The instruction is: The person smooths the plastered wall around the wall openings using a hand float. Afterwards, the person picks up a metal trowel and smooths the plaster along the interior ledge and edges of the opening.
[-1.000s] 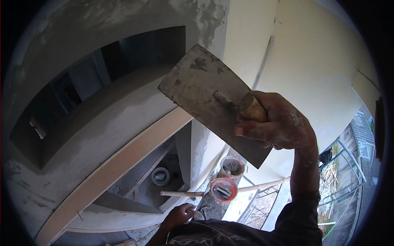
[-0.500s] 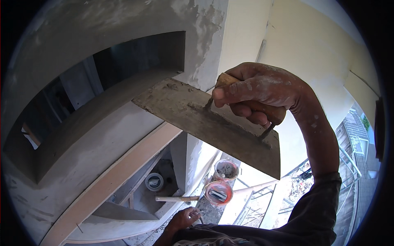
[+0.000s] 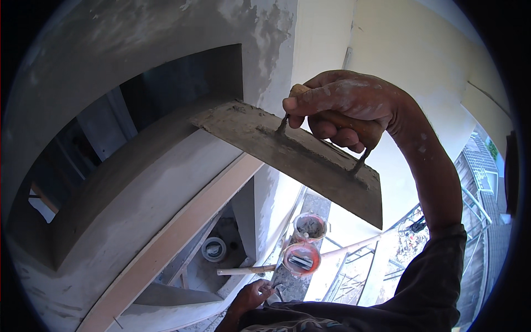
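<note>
My right hand point(image 3: 354, 110) is wrapped round the wooden handle of a plastering trowel point(image 3: 315, 169). Its wide metal blade is smeared with grey mortar and slants down to the right. The blade's far left end overlaps the ledge point(image 3: 149, 130) of a recessed wall opening; whether it touches cannot be told. Low in the picture, close to my body, my left hand point(image 3: 255, 294) has its fingers curled. A small greyish thing shows beside those fingertips, too unclear to name.
Two buckets, one with grey mortar point(image 3: 310, 227) and one reddish with tools inside point(image 3: 301, 260), stand below on a plank. A wooden pole point(image 3: 246, 270) lies near them. A pale board point(image 3: 171, 243) runs along the wall. Another bucket point(image 3: 214, 249) stands lower, beside scaffolding point(image 3: 475, 207) at right.
The trowel in my right hand has shifted slightly up and right, its blade end now over the opening's ledge. The view has tilted a little. My left hand stays low, fingers curled.
</note>
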The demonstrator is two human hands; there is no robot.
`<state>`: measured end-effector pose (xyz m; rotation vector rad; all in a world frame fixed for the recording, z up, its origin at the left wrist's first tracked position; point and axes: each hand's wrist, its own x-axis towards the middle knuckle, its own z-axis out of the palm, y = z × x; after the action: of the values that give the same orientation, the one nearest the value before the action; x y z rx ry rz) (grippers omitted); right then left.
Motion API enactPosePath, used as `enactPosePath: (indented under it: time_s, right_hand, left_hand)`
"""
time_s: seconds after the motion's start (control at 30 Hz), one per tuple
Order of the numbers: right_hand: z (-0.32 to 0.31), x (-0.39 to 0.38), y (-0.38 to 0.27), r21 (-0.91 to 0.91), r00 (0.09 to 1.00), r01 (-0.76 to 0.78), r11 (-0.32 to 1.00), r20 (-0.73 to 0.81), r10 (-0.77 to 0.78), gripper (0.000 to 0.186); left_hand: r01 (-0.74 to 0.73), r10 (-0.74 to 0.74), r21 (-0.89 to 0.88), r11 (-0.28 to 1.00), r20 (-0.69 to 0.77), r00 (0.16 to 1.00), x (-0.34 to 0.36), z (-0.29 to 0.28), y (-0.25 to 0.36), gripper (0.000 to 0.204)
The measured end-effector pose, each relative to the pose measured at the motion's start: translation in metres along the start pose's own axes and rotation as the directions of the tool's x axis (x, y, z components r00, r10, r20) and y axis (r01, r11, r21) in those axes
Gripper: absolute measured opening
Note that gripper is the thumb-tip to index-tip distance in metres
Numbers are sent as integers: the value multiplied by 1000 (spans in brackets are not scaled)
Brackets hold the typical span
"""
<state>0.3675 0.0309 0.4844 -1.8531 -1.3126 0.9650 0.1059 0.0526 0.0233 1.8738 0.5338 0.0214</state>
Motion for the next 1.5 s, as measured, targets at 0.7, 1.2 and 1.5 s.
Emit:
enactPosePath:
  time_s: [0.7,1.2,1.5]
  right_hand:
    - [9,-94,197,720,858,482,499,-273,-436,34]
    - [216,-86,494,912,741,-115,393,-184,645,20]
    - [198,-37,426,363,994,-100,926,1,107,37]
  left_hand:
    - [159,-158,80,984,-12,987,-16,-15,6,50]
    - [1,60,215,977,-276,959,12,-53,134,39]
    - [-86,538,845,528,-255,804,106,-17,136,69]
